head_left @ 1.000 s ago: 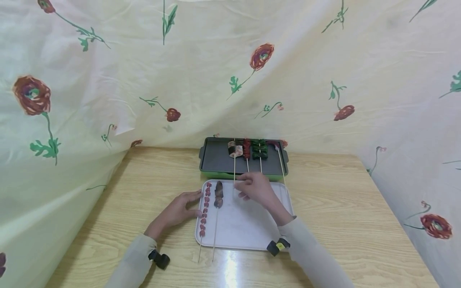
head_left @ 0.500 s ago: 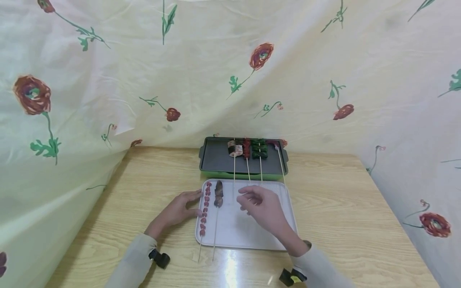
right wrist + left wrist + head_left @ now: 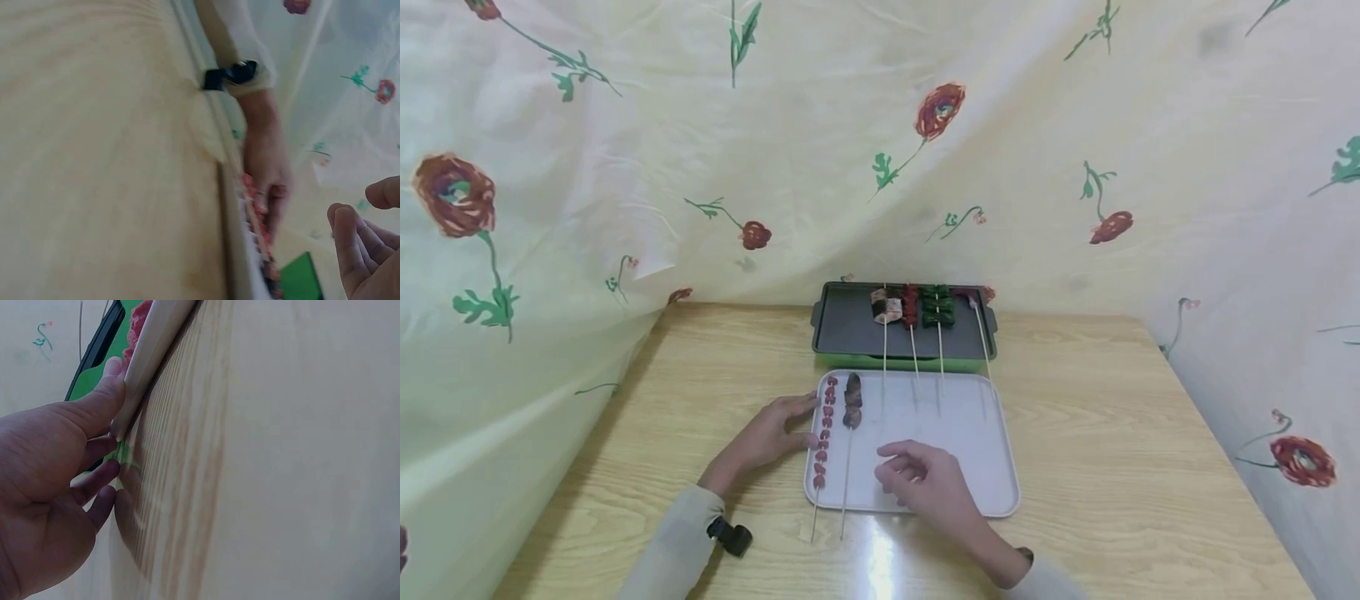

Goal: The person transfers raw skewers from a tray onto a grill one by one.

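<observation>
My left hand (image 3: 769, 429) rests at the left rim of the white tray (image 3: 940, 500), its thumb and fingers spread apart along the edge. In the left wrist view, the thumb (image 3: 103, 394) lies against the tray's side wall. A skewer of small red pieces (image 3: 822, 457) lies beside that rim, next to a skewer of dark brown chunks (image 3: 852, 400); both sticks stick out over the front edge. Over the front middle of the tray hovers my right hand (image 3: 928, 487), holding nothing, with fingers loosely bent and the thumb apart from them in the right wrist view.
Behind the tray stands a green grill with a dark plate (image 3: 846, 333). Across it lie a pink-and-black skewer (image 3: 886, 307), a red skewer (image 3: 911, 307), a green skewer (image 3: 937, 307) and a purple-tipped one (image 3: 967, 296), their sticks reaching over the tray. A flowered cloth (image 3: 820, 125) hangs behind.
My right hand has let go of the pink-and-black skewer's stick and drawn back toward the front of the tray. The left hand has stayed at the rim.
</observation>
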### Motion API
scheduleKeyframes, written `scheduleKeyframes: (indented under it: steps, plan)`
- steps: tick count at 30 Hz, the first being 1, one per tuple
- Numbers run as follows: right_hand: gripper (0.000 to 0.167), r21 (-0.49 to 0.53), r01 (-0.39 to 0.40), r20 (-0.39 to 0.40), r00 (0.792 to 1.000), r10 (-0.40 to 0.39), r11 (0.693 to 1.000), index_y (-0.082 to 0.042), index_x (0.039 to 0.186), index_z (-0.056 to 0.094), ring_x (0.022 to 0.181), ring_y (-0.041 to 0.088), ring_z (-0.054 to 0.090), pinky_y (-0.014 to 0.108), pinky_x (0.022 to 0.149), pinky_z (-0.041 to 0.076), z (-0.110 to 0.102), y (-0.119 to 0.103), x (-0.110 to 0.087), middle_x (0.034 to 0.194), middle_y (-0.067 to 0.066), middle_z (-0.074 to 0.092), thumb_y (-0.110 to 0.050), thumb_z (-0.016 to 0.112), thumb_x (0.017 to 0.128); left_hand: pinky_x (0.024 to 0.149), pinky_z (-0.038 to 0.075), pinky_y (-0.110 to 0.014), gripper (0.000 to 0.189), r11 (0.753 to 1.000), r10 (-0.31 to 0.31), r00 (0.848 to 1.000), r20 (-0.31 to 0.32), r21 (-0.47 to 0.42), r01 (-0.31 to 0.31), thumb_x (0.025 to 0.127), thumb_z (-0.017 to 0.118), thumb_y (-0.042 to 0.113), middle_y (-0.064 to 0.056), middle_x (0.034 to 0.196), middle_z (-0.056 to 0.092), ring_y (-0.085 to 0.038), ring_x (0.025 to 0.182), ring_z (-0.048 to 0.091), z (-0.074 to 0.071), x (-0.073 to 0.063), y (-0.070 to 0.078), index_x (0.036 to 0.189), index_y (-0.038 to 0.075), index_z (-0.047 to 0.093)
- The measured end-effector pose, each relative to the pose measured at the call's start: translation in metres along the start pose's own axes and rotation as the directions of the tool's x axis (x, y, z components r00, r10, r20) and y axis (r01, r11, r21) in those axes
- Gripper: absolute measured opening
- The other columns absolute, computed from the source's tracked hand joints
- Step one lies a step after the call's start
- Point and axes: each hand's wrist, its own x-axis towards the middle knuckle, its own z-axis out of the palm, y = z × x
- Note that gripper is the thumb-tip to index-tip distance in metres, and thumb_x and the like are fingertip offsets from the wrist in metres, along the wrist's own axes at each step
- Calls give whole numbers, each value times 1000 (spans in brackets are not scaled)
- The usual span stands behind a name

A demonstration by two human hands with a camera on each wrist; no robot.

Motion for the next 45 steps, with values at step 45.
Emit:
scheduleKeyframes:
  steps: [45]
  plan:
    - [40, 256, -311, 255, 935, 247, 915, 9, 123, 61, 54, 13, 66, 27, 43, 58, 59, 33, -3, 77, 15, 73, -12, 74, 92, 124, 28, -52, 69, 1000, 11, 1000, -13, -1, -11, 91, 77, 28, -3, 162, 38, -32, 149, 36, 0, 0, -1, 152, 12, 49]
